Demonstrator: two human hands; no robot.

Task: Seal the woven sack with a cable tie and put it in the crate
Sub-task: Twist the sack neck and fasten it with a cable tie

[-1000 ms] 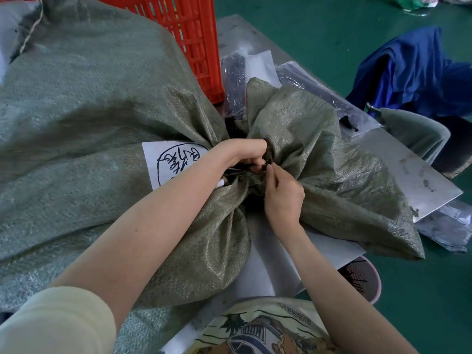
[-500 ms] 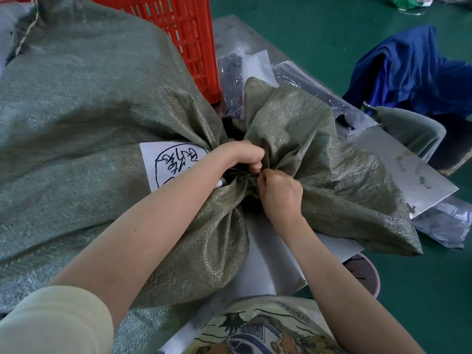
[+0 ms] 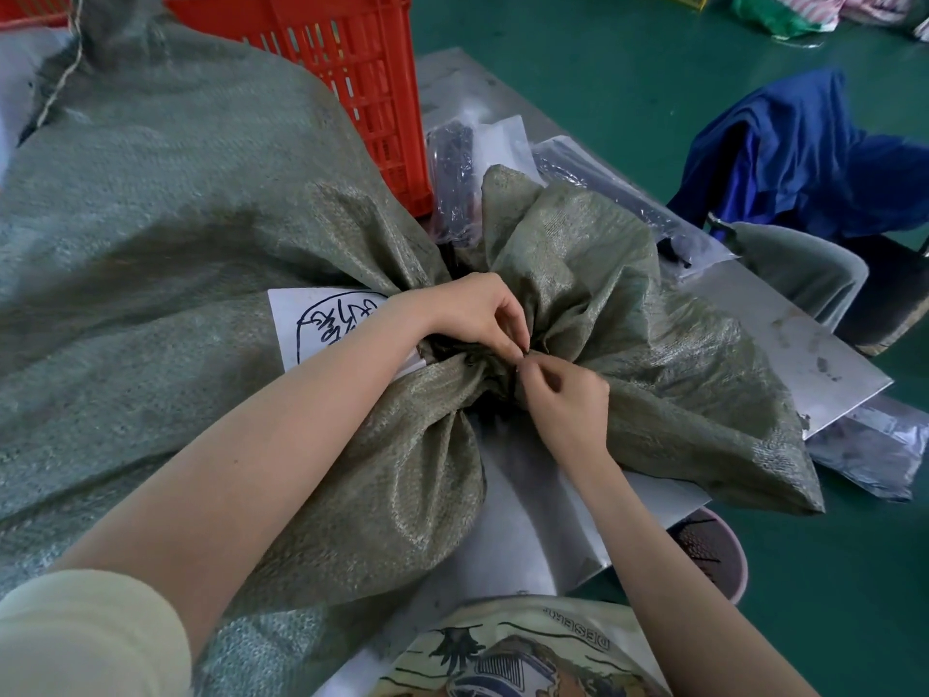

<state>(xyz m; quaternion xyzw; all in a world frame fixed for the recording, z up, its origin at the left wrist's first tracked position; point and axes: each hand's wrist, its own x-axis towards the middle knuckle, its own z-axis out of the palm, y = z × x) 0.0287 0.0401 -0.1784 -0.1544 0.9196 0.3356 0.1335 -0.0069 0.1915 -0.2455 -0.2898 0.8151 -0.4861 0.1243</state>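
Presently your left hand [image 3: 472,314] and right hand [image 3: 563,399] pinch the soft, bulky woven sack [image 3: 176,233] at its gathered neck; grip there.

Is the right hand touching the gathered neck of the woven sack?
Touching. The head view shows the right hand pinching at the bunched neck of the woven sack, fingertips pressed into the folds, no gap visible.
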